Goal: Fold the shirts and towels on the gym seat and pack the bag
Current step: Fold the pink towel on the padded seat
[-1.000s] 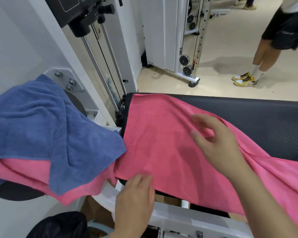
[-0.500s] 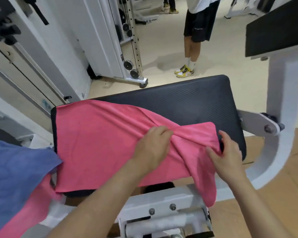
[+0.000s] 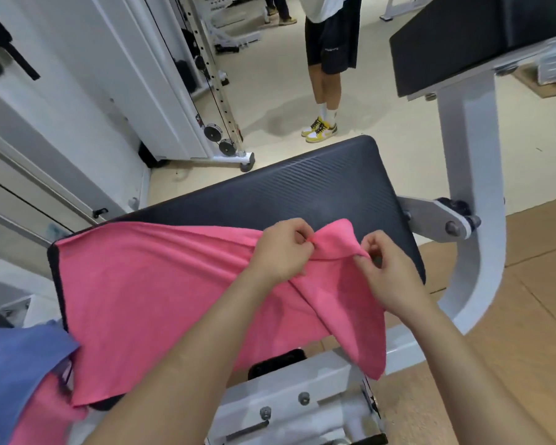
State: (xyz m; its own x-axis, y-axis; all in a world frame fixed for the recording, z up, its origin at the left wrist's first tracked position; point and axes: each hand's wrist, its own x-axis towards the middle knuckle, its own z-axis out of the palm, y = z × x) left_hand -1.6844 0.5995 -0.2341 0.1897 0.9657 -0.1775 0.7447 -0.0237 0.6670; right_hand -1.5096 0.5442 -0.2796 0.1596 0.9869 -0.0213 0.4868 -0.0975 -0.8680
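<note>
A pink towel [image 3: 161,297] lies spread over the black padded gym seat [image 3: 318,194], its right end bunched and hanging off the front edge. My left hand [image 3: 281,248] pinches the towel's upper right edge. A little to the right, my right hand [image 3: 387,271] pinches the same raised edge, and the cloth arches up between the two hands. At the lower left a blue towel [image 3: 16,374] lies over another pink cloth [image 3: 42,419]. No bag is in view.
The seat's white metal frame [image 3: 463,220] curves up on the right to a second black pad [image 3: 463,36]. A cable machine [image 3: 212,91] stands behind the seat. A person in black shorts and yellow shoes [image 3: 325,91] stands on the beige floor beyond.
My view has swung right along the seat. My left hand went from the near left edge to the towel's right end, and both hands have closed in and lifted that edge.
</note>
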